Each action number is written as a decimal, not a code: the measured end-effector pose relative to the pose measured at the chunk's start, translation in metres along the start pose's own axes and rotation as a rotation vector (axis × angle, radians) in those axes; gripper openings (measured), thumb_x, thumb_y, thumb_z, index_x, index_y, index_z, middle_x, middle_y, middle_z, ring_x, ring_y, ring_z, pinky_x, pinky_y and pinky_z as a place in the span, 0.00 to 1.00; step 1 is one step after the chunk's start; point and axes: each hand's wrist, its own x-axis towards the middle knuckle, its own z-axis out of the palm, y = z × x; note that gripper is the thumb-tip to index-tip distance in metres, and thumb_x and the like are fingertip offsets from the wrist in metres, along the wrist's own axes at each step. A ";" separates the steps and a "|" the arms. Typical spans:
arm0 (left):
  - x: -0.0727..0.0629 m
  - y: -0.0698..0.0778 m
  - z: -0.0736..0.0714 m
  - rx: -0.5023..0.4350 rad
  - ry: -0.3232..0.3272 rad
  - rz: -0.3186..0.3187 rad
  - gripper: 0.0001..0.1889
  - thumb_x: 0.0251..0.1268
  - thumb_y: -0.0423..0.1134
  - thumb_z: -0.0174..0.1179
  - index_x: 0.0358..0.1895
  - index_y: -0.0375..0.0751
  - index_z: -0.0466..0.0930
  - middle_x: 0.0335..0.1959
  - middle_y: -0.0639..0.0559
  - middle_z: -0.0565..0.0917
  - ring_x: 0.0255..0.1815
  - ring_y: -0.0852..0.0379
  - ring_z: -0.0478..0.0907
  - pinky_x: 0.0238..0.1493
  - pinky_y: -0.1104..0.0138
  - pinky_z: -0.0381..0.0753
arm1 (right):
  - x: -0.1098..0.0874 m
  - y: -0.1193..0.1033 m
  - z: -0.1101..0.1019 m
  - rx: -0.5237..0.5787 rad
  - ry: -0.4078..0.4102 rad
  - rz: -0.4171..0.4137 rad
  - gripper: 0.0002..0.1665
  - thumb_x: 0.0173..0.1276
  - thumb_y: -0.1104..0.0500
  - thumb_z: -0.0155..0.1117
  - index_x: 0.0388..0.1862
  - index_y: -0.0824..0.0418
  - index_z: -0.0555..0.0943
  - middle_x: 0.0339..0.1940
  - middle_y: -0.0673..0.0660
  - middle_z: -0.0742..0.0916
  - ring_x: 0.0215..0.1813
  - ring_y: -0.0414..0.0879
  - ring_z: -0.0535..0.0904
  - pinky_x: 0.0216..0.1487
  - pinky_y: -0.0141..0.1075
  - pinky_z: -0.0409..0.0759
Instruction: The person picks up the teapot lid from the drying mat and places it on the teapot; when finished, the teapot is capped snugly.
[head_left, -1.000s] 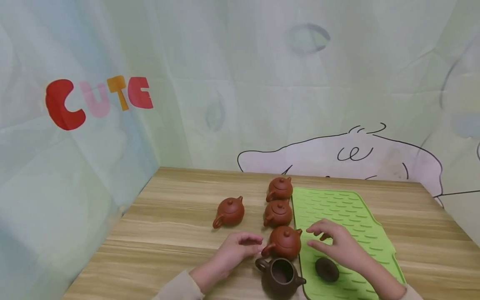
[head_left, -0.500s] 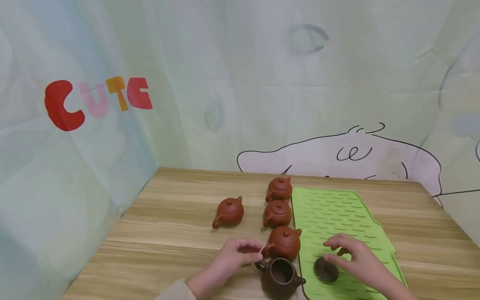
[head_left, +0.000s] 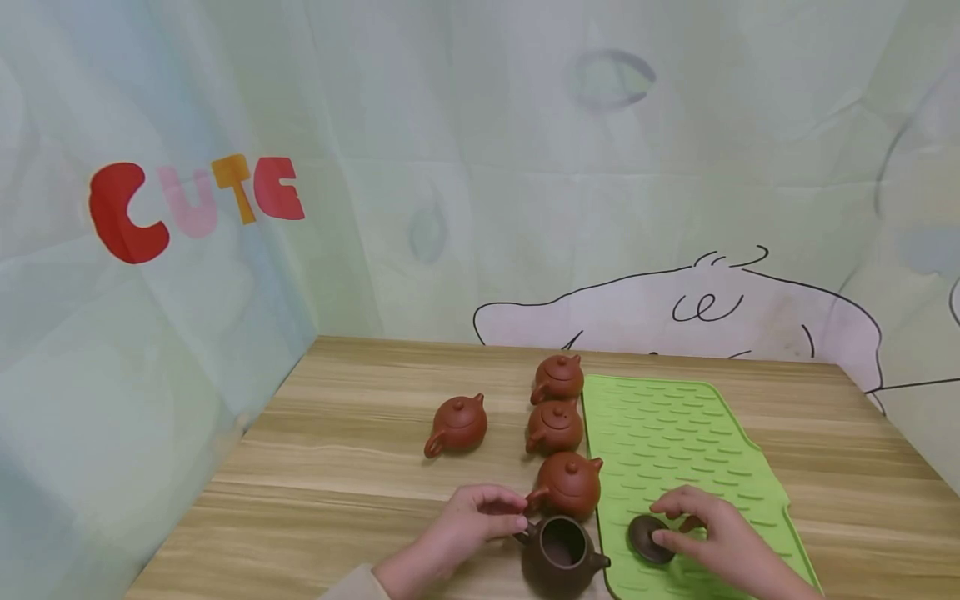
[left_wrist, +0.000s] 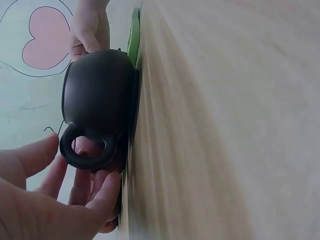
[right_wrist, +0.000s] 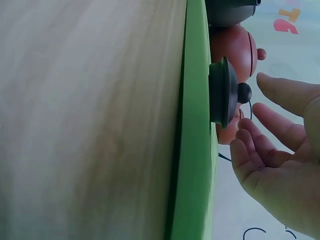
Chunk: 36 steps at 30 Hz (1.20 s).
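Observation:
A dark brown teapot (head_left: 561, 567) without its lid stands upright at the front, its handle (left_wrist: 82, 161) pointing left. My left hand (head_left: 472, 533) is at that handle, the thumb on one side and the fingers on the other, not closed on it. The teapot's dark round lid (head_left: 647, 542) lies knob up on the green mat (head_left: 660, 433). My right hand (head_left: 712, 529) hovers over the lid. In the right wrist view the thumb and fingers are spread near the knob (right_wrist: 244, 93), with a gap to it.
A red-brown teapot (head_left: 570, 483) sits just behind the dark one, close to my left fingertips. Behind it in a row stand a second teapot (head_left: 557, 427) and a third teapot (head_left: 559, 377). Another teapot (head_left: 457, 423) stands apart on the left. A printed curtain backs the table.
My right hand has moved toward me and down to the lid. My left hand has shifted slightly nearer to the dark teapot's handle. The teapots and lid have stayed in place.

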 end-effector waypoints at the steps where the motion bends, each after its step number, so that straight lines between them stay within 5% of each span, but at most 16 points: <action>1: 0.000 0.000 0.000 0.000 -0.001 0.001 0.14 0.57 0.27 0.65 0.46 0.24 0.80 0.42 0.43 0.85 0.37 0.63 0.78 0.39 0.69 0.80 | 0.000 0.000 0.000 0.001 -0.006 0.010 0.12 0.61 0.61 0.70 0.43 0.63 0.83 0.40 0.55 0.84 0.39 0.33 0.77 0.35 0.31 0.80; 15: -0.003 0.002 0.002 -0.008 -0.009 0.003 0.13 0.58 0.28 0.65 0.44 0.22 0.80 0.40 0.46 0.85 0.37 0.63 0.78 0.40 0.70 0.80 | 0.000 0.002 0.001 0.054 -0.091 0.060 0.12 0.61 0.57 0.70 0.42 0.62 0.83 0.41 0.52 0.84 0.42 0.31 0.77 0.36 0.31 0.79; 36: -0.003 0.001 0.003 0.026 0.004 0.005 0.12 0.58 0.29 0.65 0.42 0.23 0.82 0.36 0.49 0.85 0.36 0.63 0.77 0.39 0.69 0.79 | 0.001 0.002 0.001 0.059 -0.101 0.059 0.10 0.63 0.55 0.69 0.39 0.60 0.84 0.40 0.50 0.83 0.40 0.30 0.76 0.34 0.30 0.79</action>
